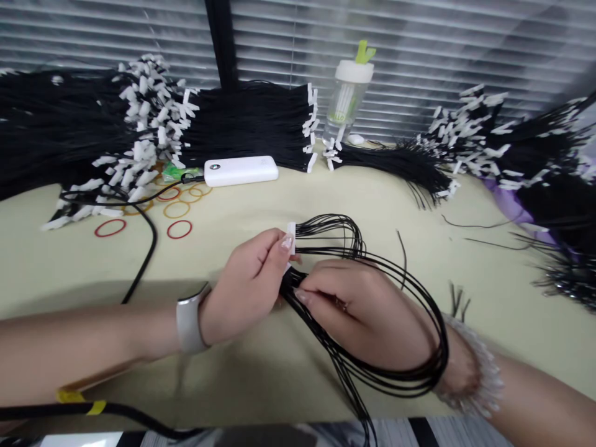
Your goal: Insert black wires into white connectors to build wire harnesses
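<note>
In mid-frame my left hand [246, 282] pinches the white plug [291, 231], likely steadying it, while my right hand [372, 313] pinches black wires [441, 360] close beside it

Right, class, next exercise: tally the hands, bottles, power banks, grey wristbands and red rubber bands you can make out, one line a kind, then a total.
Hands, left hand and right hand: 2
Bottle: 1
White power bank: 1
Grey wristband: 1
Red rubber bands: 3
Total: 8

Workshop bench [153, 261] — cable bundles [246, 124], white connectors [310, 127]
</note>
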`<action>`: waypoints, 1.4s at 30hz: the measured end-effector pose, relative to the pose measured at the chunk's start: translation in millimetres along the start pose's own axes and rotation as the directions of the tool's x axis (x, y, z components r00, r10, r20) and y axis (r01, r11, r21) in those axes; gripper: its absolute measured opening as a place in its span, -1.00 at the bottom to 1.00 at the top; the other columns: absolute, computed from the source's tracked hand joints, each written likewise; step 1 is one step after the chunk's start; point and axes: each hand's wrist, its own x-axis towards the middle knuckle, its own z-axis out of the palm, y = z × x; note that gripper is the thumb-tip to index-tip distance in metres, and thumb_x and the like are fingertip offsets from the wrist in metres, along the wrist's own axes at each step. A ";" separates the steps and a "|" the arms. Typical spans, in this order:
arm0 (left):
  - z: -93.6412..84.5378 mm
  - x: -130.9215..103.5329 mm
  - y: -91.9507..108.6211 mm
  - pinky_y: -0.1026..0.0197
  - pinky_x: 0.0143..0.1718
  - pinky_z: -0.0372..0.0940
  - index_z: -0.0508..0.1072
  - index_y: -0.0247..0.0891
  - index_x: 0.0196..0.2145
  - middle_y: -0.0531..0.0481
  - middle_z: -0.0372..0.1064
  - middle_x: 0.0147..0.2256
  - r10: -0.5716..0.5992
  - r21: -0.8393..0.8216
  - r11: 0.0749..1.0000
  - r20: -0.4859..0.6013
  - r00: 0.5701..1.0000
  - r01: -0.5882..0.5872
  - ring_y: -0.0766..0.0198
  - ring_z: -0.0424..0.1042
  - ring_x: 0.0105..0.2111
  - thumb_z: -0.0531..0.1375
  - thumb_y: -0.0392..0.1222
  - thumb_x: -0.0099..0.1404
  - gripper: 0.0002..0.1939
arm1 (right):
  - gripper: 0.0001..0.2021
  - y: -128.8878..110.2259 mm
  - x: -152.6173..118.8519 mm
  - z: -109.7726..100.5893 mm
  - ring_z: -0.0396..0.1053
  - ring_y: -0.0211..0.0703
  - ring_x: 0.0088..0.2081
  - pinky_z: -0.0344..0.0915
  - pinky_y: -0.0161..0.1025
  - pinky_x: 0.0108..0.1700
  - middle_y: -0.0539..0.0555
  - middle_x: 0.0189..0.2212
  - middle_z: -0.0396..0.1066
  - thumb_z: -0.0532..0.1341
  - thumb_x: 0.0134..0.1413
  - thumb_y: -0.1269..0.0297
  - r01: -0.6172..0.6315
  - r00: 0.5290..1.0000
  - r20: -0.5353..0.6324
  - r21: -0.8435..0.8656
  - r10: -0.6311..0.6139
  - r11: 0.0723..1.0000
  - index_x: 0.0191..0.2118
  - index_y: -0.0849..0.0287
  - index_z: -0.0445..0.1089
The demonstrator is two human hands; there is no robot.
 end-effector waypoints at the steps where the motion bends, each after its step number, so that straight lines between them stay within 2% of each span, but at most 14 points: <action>1: 0.2 0.3 0.0 0.37 -0.50 0.11 0.20 -0.26 -0.53 0.11 0.19 -0.56 0.001 0.003 1.000 0.003 1.000 -0.001 0.41 0.19 -0.53 -0.12 -0.12 0.29 -0.71 | -0.79 0.2 0.0 0.5 0.16 -0.40 -0.48 0.08 -0.39 -0.39 -0.06 -0.55 0.24 -0.02 0.06 0.38 0.003 1.000 -0.007 -0.012 -0.003 1.000 -0.53 0.22 0.24; 10: 0.2 1.5 0.3 0.38 -0.53 0.09 0.17 -0.26 -0.56 0.13 0.14 -0.59 -0.013 0.014 1.000 0.050 0.999 0.012 0.42 0.15 -0.56 -0.12 -0.09 0.29 -0.67 | -0.87 1.6 -0.1 0.7 0.11 -0.39 -0.55 0.04 -0.38 -0.49 -0.05 -0.62 0.21 0.04 -0.12 0.43 0.005 0.996 -0.082 -0.197 -0.021 0.980 -0.59 0.22 0.25; 14: 0.0 0.8 -0.2 0.38 -0.62 0.09 0.20 -0.25 -0.53 0.14 0.13 -0.62 -0.097 -0.034 0.995 0.068 0.993 0.099 0.44 0.15 -0.64 -0.13 -0.03 0.28 -0.66 | -0.82 21.0 -6.4 -19.5 -0.02 -0.41 -0.66 -0.07 -0.35 -0.58 -0.10 -0.75 0.09 0.11 -0.18 0.38 -0.033 0.993 -0.114 -0.387 -0.012 0.921 -0.69 0.20 0.19; 17: -0.1 0.0 -1.6 0.37 -0.71 0.07 0.21 -0.23 -0.47 0.14 0.16 -0.62 -0.178 -0.106 0.976 0.098 0.979 0.188 0.44 0.12 -0.72 -0.14 0.02 0.26 -0.67 | -0.89 40.7 -10.6 -43.2 0.10 -0.37 -0.67 0.02 -0.35 -0.60 -0.07 -0.73 0.20 0.14 -0.11 0.33 -0.123 0.977 -0.204 -0.300 0.062 0.946 -0.58 0.16 0.33; 18: -0.2 -0.2 -2.0 0.37 -0.72 0.06 0.21 -0.23 -0.48 0.14 0.17 -0.61 -0.184 -0.111 0.975 0.093 0.978 0.194 0.44 0.12 -0.72 -0.14 0.02 0.26 -0.67 | -0.90 46.1 -11.5 -51.3 0.17 -0.33 -0.65 0.07 -0.34 -0.60 -0.04 -0.70 0.26 0.14 -0.09 0.32 -0.200 0.951 -0.279 -0.222 0.134 0.954 -0.52 0.15 0.37; 20: -0.4 -0.7 -2.1 0.37 -0.68 0.07 0.21 -0.25 -0.51 0.12 0.19 -0.59 -0.149 -0.079 0.985 0.067 0.987 0.154 0.43 0.14 -0.68 -0.13 0.00 0.26 -0.66 | -0.86 54.6 -12.3 -65.8 0.32 -0.21 -0.52 0.20 -0.28 -0.54 0.05 -0.51 0.40 0.13 -0.05 0.29 -0.275 0.835 -0.498 -0.007 0.236 0.961 -0.35 0.12 0.41; 23: -0.9 -1.8 -1.0 0.37 -0.57 0.10 0.19 -0.26 -0.55 0.10 0.20 -0.58 -0.059 -0.023 0.998 0.055 0.997 0.061 0.41 0.18 -0.58 -0.12 -0.06 0.28 -0.66 | -0.73 62.4 -11.6 -79.4 0.36 -0.06 -0.27 0.27 -0.18 -0.45 0.11 -0.14 0.33 0.06 0.02 0.17 -0.102 0.644 -0.719 0.257 0.261 0.961 -0.13 -0.01 0.31; 26: -1.7 -3.0 0.4 0.36 -0.53 0.10 0.17 -0.27 -0.56 0.11 0.20 -0.58 -0.011 -0.012 1.000 0.099 0.995 0.012 0.42 0.19 -0.56 -0.12 -0.10 0.28 -0.68 | -0.70 61.9 -9.9 -80.4 0.36 -0.10 -0.35 0.23 -0.20 -0.49 0.12 -0.14 0.31 0.01 0.05 0.10 -0.022 0.559 -0.771 0.354 0.305 0.935 -0.09 -0.05 0.27; 28: -2.1 -3.6 0.7 0.37 -0.52 0.09 0.17 -0.27 -0.56 0.11 0.19 -0.58 0.007 -0.010 1.000 0.123 0.992 -0.006 0.42 0.17 -0.56 -0.12 -0.12 0.28 -0.69 | -0.66 56.0 -8.7 -74.8 0.29 -0.23 -0.54 0.18 -0.25 -0.55 0.10 -0.34 0.36 0.03 0.06 0.13 -0.022 0.583 -0.746 0.379 0.320 0.925 -0.01 -0.04 0.19; 31: -2.2 -3.8 0.4 0.37 -0.52 0.08 0.17 -0.27 -0.55 0.12 0.17 -0.58 0.010 -0.018 1.000 0.127 0.992 -0.008 0.42 0.16 -0.56 -0.13 -0.12 0.29 -0.69 | -0.55 42.9 -7.5 -61.5 0.20 -0.33 -0.65 0.15 -0.33 -0.60 -0.04 -0.58 0.30 0.08 0.06 0.23 -0.021 0.758 -0.598 0.378 0.262 0.925 0.08 -0.03 -0.01; 34: -1.7 -3.7 -0.3 0.36 -0.55 0.07 0.18 -0.26 -0.53 0.13 0.16 -0.58 -0.041 -0.048 0.998 0.142 0.989 0.048 0.44 0.13 -0.60 -0.14 -0.08 0.29 -0.68 | -0.82 31.8 -6.7 -49.5 0.22 -0.36 -0.62 0.16 -0.40 -0.58 -0.08 -0.62 0.28 0.12 0.02 0.27 -0.052 0.900 -0.417 0.188 0.128 0.981 -0.19 0.09 0.21; 36: -1.5 -3.7 -0.6 0.36 -0.57 0.07 0.17 -0.26 -0.52 0.14 0.13 -0.59 -0.078 -0.069 0.994 0.158 0.984 0.089 0.46 0.10 -0.64 -0.14 -0.06 0.29 -0.68 | -0.93 27.4 -6.3 -44.3 0.22 -0.41 -0.57 0.14 -0.43 -0.54 -0.07 -0.59 0.29 0.11 0.02 0.30 -0.038 0.940 -0.341 -0.009 0.033 0.999 -0.41 0.17 0.26; 38: -1.3 -3.5 -0.8 0.36 -0.58 0.06 0.17 -0.27 -0.53 0.15 0.11 -0.60 -0.082 -0.075 0.993 0.161 0.983 0.096 0.46 0.09 -0.64 -0.14 -0.06 0.29 -0.67 | -0.91 25.1 -5.9 -41.4 0.21 -0.43 -0.53 0.13 -0.44 -0.49 -0.07 -0.56 0.29 0.11 0.02 0.35 0.009 0.954 -0.297 -0.128 -0.047 0.992 -0.47 0.18 0.28; 42: -1.2 -2.3 -0.7 0.38 -0.57 0.05 0.17 -0.28 -0.54 0.13 0.13 -0.58 -0.047 -0.062 0.996 0.146 0.988 0.057 0.45 0.10 -0.60 -0.14 -0.07 0.29 -0.67 | -0.91 23.6 -5.3 -39.2 0.20 -0.43 -0.48 0.12 -0.43 -0.44 -0.07 -0.54 0.28 0.09 0.02 0.42 0.081 0.967 -0.228 -0.146 -0.114 0.986 -0.46 0.20 0.28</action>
